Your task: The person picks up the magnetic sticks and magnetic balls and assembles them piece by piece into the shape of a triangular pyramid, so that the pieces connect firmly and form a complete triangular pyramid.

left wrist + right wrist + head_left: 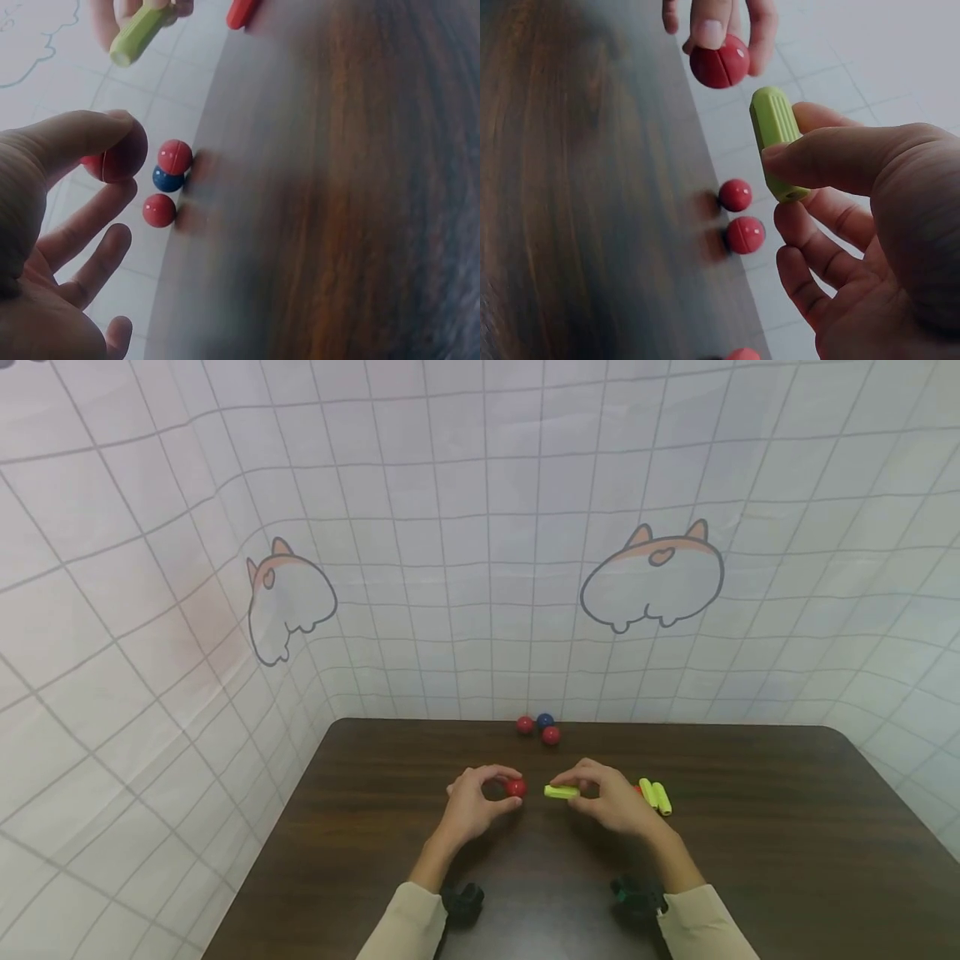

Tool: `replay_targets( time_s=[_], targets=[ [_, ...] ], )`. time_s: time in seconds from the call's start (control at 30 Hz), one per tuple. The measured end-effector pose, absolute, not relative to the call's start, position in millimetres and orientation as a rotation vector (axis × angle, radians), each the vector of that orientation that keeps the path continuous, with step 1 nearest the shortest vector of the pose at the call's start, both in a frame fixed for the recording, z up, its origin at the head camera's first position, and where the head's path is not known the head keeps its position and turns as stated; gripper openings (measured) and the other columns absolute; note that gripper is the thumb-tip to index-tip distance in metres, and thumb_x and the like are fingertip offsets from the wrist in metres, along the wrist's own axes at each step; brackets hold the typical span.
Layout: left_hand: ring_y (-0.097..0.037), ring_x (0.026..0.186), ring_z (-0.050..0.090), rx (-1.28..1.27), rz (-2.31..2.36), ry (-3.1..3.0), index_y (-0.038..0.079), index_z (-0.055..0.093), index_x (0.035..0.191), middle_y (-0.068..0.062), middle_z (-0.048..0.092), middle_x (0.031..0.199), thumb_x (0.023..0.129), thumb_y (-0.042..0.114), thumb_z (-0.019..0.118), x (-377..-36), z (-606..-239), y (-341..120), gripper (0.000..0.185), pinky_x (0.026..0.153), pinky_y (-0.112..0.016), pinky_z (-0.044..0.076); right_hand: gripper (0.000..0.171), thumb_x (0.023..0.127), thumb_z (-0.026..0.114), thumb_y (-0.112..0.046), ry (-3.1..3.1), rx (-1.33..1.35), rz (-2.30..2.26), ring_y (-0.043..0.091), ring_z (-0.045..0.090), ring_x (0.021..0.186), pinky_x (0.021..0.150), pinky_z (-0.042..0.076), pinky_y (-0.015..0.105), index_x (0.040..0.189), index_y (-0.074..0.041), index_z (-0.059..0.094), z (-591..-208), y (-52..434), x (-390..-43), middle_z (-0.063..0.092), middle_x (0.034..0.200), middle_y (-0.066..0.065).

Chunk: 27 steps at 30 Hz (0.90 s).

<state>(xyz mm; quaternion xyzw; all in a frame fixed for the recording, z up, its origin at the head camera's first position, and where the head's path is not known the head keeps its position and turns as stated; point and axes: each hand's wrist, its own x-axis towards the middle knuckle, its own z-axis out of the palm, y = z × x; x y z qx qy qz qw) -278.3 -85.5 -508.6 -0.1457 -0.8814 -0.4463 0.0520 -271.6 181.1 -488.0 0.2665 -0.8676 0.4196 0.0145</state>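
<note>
In the head view my left hand [474,806] pinches a red ball [516,787] between thumb and fingers. The left wrist view shows a thin seam on this ball [124,156]. Just to the right, my right hand [606,795] pinches a short yellow-green stick [561,792]. Seen from the right wrist, that stick [774,142] has ridged sides and a hole in its lower end. A small gap separates ball and stick. Both appear held above the dark table [360,827].
Farther back lie a red ball [525,725], a blue ball [545,721] and another red ball [551,736], close together. Two yellow-green sticks [662,798] and a partly hidden red stick [241,12] lie right of my right hand. A grid-patterned white cloth [450,568] hangs behind the table.
</note>
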Motion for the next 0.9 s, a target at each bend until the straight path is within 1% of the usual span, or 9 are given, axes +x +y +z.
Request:
replay_targets(
  time_s=[0.13, 0.3, 0.47, 0.6, 0.67, 0.8, 0.9],
  targets=[
    [-0.023, 0.112, 0.059, -0.467, -1.371, -2.681, 0.031, 0.076, 0.111, 0.009, 0.076, 0.101, 0.082, 0.025, 0.087, -278.1, -511.0, -84.1, 0.032, 0.101, -0.058, 0.026, 0.032, 0.089, 0.073, -0.002, -2.707, 0.84, 1.317, 0.019, 0.055, 0.091, 0.077, 0.046, 0.03, 0.117, -0.019, 0.076, -489.7, 175.8, -271.1, 0.064, 0.1, -0.002],
    [-0.021, 0.112, 0.059, -0.496, -1.373, -2.679, 0.031, 0.076, 0.111, 0.011, 0.076, 0.098, 0.083, 0.026, 0.087, -277.0, -512.2, -81.1, 0.031, 0.103, -0.059, 0.024, 0.032, 0.088, 0.074, -0.002, -2.715, 0.837, 1.313, 0.017, 0.054, 0.09, 0.076, 0.045, 0.026, 0.116, -0.019, 0.076, -492.3, 171.4, -270.4, 0.064, 0.1, -0.002],
    [-0.023, 0.114, 0.061, -0.54, -1.389, -2.658, 0.03, 0.076, 0.111, 0.01, 0.077, 0.098, 0.083, 0.026, 0.087, -275.3, -510.8, -78.1, 0.03, 0.102, -0.06, 0.024, 0.032, 0.088, 0.075, -0.002, -2.734, 0.824, 1.306, 0.02, 0.055, 0.088, 0.073, 0.046, 0.025, 0.114, -0.021, 0.077, -493.9, 168.0, -269.8, 0.063, 0.098, -0.003],
    [-0.021, 0.11, 0.06, -0.551, -1.389, -2.652, 0.03, 0.076, 0.11, 0.01, 0.077, 0.097, 0.082, 0.026, 0.087, -274.7, -510.0, -77.4, 0.03, 0.1, -0.058, 0.025, 0.032, 0.089, 0.075, -0.004, -2.76, 0.805, 1.302, 0.022, 0.056, 0.088, 0.072, 0.046, 0.025, 0.115, -0.023, 0.076, -495.2, 166.4, -270.0, 0.063, 0.099, -0.005],
    [-0.022, 0.108, 0.06, -0.558, -1.392, -2.648, 0.03, 0.076, 0.11, 0.01, 0.077, 0.096, 0.082, 0.026, 0.087, -274.5, -510.0, -77.5, 0.03, 0.1, -0.059, 0.025, 0.032, 0.089, 0.075, -0.004, -2.761, 0.803, 1.297, 0.022, 0.057, 0.088, 0.072, 0.046, 0.026, 0.115, -0.022, 0.076, -495.6, 166.4, -270.0, 0.063, 0.099, -0.005],
    [-0.023, 0.111, 0.06, -0.57, -1.404, -2.649, 0.03, 0.076, 0.11, 0.01, 0.077, 0.096, 0.082, 0.026, 0.087, -274.5, -510.4, -78.6, 0.031, 0.103, -0.062, 0.024, 0.032, 0.089, 0.075, -0.004, -2.75, 0.816, 1.282, 0.022, 0.057, 0.088, 0.072, 0.046, 0.026, 0.115, -0.021, 0.075, -496.7, 167.4, -270.4, 0.064, 0.099, -0.004],
    [-0.023, 0.11, 0.06, -0.563, -1.414, -2.658, 0.031, 0.076, 0.11, 0.011, 0.077, 0.097, 0.082, 0.027, 0.087, -274.8, -511.2, -79.0, 0.031, 0.104, -0.06, 0.023, 0.031, 0.089, 0.075, -0.004, -2.749, 0.817, 1.276, 0.022, 0.058, 0.089, 0.072, 0.046, 0.026, 0.115, -0.021, 0.075, -497.6, 168.1, -270.6, 0.065, 0.101, -0.003]
  ],
)
